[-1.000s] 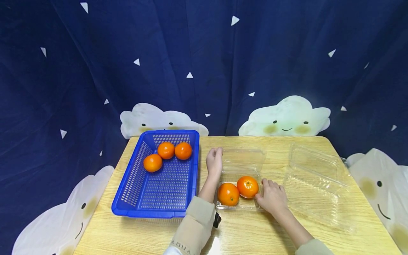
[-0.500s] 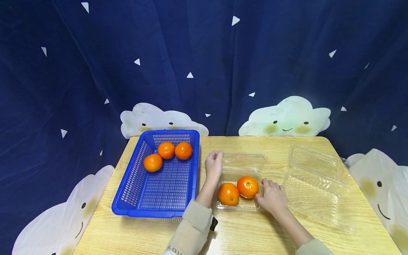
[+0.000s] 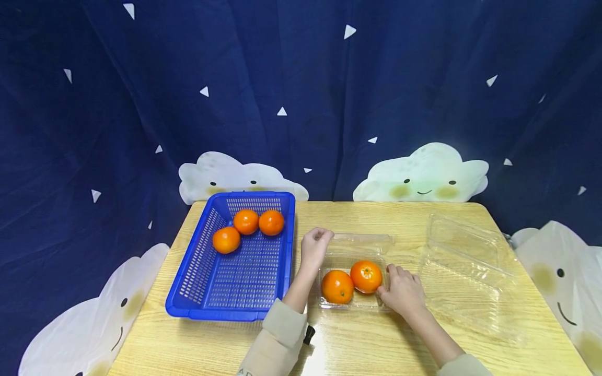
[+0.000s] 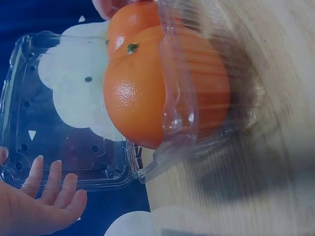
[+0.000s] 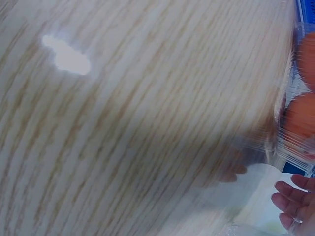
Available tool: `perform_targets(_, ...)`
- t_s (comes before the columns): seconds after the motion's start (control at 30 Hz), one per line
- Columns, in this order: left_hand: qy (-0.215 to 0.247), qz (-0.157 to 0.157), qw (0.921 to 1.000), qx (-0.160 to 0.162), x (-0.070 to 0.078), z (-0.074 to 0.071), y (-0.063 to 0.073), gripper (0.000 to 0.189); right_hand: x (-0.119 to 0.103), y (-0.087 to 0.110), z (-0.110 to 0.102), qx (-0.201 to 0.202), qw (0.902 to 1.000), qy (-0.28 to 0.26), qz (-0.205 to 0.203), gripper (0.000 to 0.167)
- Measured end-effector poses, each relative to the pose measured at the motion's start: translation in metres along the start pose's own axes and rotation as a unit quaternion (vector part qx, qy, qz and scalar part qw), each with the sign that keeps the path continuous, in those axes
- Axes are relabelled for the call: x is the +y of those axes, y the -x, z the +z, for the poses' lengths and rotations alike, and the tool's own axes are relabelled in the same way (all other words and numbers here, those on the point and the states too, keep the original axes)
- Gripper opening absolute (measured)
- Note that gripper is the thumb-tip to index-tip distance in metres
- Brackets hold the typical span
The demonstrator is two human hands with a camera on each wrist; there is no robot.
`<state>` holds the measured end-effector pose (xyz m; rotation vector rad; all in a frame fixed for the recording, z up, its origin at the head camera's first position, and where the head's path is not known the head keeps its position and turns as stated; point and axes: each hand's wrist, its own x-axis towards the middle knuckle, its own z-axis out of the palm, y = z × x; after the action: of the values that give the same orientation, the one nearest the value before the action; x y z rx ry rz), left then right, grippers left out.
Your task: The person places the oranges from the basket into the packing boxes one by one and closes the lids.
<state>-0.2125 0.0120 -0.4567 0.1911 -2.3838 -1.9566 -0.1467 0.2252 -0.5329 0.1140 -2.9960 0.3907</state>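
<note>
A clear plastic clamshell box stands on the table with two oranges in it, one orange at the left and another orange with a pale star-shaped mark at the right. My left hand pinches the left edge of the raised lid. Through that clear lid, its fingers show in the left wrist view. Beside the box's right wall rests my right hand, fingers loosely bent and thumb near the front corner. In the right wrist view, only part of this hand appears.
To the left, a blue plastic basket holds three oranges. Another clear plastic clamshell lies opened out on the right of the wooden table. A dark blue curtain with clouds hangs behind.
My left hand has come slightly toward me, tilting the lid forward over the box. The right hand and both oranges in the box have stayed put.
</note>
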Motion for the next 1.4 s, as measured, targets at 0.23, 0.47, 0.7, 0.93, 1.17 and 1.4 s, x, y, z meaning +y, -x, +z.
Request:
perform_targets(0.23,0.001,-0.008,0.9999,-0.009,-0.003,-0.001,0.005,0.025,-0.001,0.001,-0.004,-0.020,0.9997,-0.011,0.000,0.056)
perform_targets(0.47,-0.007,0.017,0.9998,-0.007,-0.007,-0.003,0.011,0.023,-0.002,0.004,-0.010,-0.030,0.9993,-0.023,-0.004,0.055)
perform_targets(0.7,-0.023,0.070,0.9970,-0.022,-0.013,-0.006,0.015,0.021,-0.001,0.005,-0.012,-0.044,0.9980,-0.046,-0.004,0.056)
perform_targets(0.93,-0.029,0.094,0.9945,-0.035,-0.018,-0.008,0.017,0.020,-0.002,0.005,-0.025,-0.046,0.9906,-0.128,0.011,0.056)
perform_targets(1.17,-0.036,0.125,0.9906,-0.041,-0.022,-0.009,0.020,0.022,0.000,0.001,-0.035,0.012,0.9703,-0.235,0.056,0.034)
perform_targets(1.4,-0.038,0.142,0.9871,-0.064,-0.026,-0.013,0.024,0.024,-0.003,-0.001,-0.039,0.082,0.9270,-0.349,0.111,0.026)
